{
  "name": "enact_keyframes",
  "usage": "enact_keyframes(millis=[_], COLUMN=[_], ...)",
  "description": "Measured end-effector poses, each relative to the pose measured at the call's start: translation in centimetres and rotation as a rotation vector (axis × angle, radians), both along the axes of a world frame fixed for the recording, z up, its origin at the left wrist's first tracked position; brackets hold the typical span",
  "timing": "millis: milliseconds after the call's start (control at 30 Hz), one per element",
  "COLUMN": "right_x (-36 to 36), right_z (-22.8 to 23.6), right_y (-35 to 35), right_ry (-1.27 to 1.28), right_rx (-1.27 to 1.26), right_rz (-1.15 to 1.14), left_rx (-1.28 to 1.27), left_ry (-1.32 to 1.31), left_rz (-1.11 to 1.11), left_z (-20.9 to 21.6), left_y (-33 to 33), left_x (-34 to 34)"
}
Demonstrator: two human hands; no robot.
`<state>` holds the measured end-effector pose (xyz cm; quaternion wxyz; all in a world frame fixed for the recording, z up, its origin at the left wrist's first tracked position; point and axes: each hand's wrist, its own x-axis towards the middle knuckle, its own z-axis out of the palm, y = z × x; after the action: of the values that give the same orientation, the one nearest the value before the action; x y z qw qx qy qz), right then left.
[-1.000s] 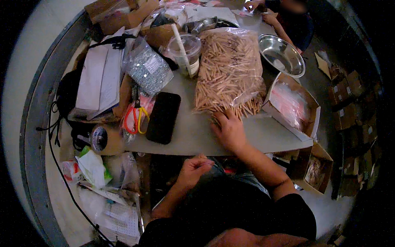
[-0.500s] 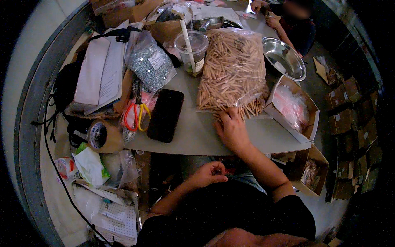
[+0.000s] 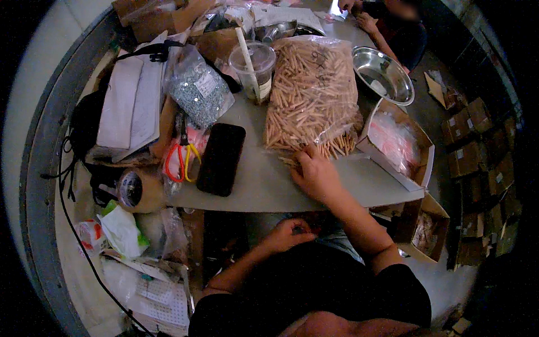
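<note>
A clear plastic bag [image 3: 311, 84] full of short, tapered wooden dowels lies on the table, its open end toward me. Several loose dowels [image 3: 338, 145] spill out at that end. My right hand [image 3: 315, 173] rests at the bag's mouth, fingers bent and closed on a few wooden dowels by the fingertips. How many it holds is hidden. Below the table edge, over my lap, my left hand [image 3: 287, 235] is curled with thumb and fingers close together. What lies inside it, if anything, is too dark to make out.
A black phone [image 3: 221, 160], scissors [image 3: 182, 160], a bag of screws [image 3: 200, 87] and a plastic cup with a straw [image 3: 252, 70] lie to the left. A steel bowl [image 3: 407, 92] and a carton of small plastic bags [image 3: 393, 143] stand right. Another person's hand [image 3: 368, 23] shows at the far side.
The view has shifted slightly, moving the table items a little left. My right fingers have drawn closer together at the dowels. My left hand stays curled over my lap.
</note>
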<state>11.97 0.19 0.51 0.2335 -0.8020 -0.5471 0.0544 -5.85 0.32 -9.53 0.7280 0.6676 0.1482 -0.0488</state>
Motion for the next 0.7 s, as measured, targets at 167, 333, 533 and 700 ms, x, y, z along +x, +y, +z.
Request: enact_keyframes(millis=[167,333,533,700], right_x=[0.1,1.6,2.0,1.4], right_z=[-1.0,-0.2,1.7,1.6], right_y=[-1.7,-5.6,-6.9,-6.0], right_ry=[0.047,0.127,0.043,0.198], right_rx=[0.011,0.036,-0.069,-0.189], right_rz=[0.06,0.185,0.146,0.11], left_rx=[-0.067,-0.184,-0.365,-0.477], left_ry=[0.085,-0.017,-0.025,-0.031], left_rz=[0.055,0.043,-0.036,-0.069], left_z=[1.6,0.5,0.7,0.0], left_y=[0.3,-0.6,-1.2,-1.2], left_x=[-0.1,0.5,1.6,1.7])
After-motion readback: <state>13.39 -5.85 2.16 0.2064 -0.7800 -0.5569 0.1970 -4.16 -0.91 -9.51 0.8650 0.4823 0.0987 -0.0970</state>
